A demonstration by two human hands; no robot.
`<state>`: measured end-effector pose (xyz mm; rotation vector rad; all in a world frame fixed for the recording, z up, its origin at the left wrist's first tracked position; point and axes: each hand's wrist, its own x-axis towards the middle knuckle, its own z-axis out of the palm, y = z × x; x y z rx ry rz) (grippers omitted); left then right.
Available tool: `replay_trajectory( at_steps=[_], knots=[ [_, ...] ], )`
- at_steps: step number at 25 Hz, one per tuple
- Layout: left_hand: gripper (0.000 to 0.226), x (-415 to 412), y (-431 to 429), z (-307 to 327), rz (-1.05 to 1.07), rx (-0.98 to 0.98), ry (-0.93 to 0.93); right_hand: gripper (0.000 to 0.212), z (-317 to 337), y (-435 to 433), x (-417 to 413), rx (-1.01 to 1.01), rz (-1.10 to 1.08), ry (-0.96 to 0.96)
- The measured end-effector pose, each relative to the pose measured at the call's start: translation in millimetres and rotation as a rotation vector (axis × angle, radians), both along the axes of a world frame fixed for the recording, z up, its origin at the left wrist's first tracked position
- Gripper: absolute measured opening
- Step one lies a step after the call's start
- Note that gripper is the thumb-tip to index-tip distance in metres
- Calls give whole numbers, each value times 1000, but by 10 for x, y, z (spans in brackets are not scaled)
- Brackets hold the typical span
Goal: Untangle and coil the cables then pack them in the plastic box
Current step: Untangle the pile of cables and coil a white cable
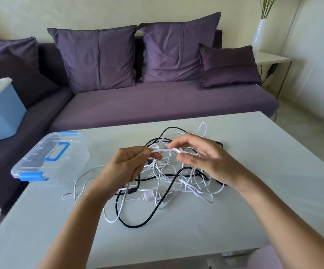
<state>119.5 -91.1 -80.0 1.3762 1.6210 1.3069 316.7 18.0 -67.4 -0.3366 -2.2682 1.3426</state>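
Note:
A tangle of white and black cables (pixel 169 179) lies in the middle of the pale table (pixel 254 200). A thick black cable (pixel 137 225) loops toward the front edge. Above the heap, a short stretch of white cable (pixel 166 150) runs between my two hands. My left hand (pixel 126 166) pinches its left end with curled fingers. My right hand (pixel 200 154) pinches its right end between fingertips and thumb. The clear plastic box (pixel 50 158) with blue latches and a blue handle sits lid down on the table's left corner, apart from both hands.
A purple sofa (pixel 157 105) with cushions runs behind and to the left of the table. A light blue bin (pixel 0 113) rests on the sofa's left part. A white side table with a vase (pixel 260 33) stands at the back right.

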Motion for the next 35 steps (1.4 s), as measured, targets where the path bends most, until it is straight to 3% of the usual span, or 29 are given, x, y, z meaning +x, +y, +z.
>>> replay_trajectory(
  at_steps=[3,5,7,13,17,21,24,26,29,32,35],
  knots=[
    [30,16,13,-15,34,-37,-109,8,-79,91,30,231,-338,111],
    [24,14,18,-22,22,-78,-172,6,-110,195,67,461,-594,156],
    [18,30,17,-18,-32,-141,-152,8,-151,261,78,591,-709,181],
    [28,110,1,-55,-286,-297,-56,5,-305,135,-83,765,-689,119],
    [32,266,77,-161,-178,-306,-116,13,-352,17,-182,710,-575,167],
    [24,287,179,-278,66,-150,-22,6,-401,-62,-243,449,-521,159],
    [25,271,169,-292,46,-94,81,9,-338,-29,-219,266,-594,227],
    [28,257,150,-292,36,-126,123,14,-253,68,-174,-122,-644,288],
    [30,235,126,-289,-1,-242,106,22,-130,206,-90,-1004,-562,368],
    [34,259,140,-244,-63,-293,-12,43,-115,294,23,-1328,-425,308],
    [33,226,131,-165,52,-288,-66,45,-27,436,217,-1484,-363,498]
  ],
)
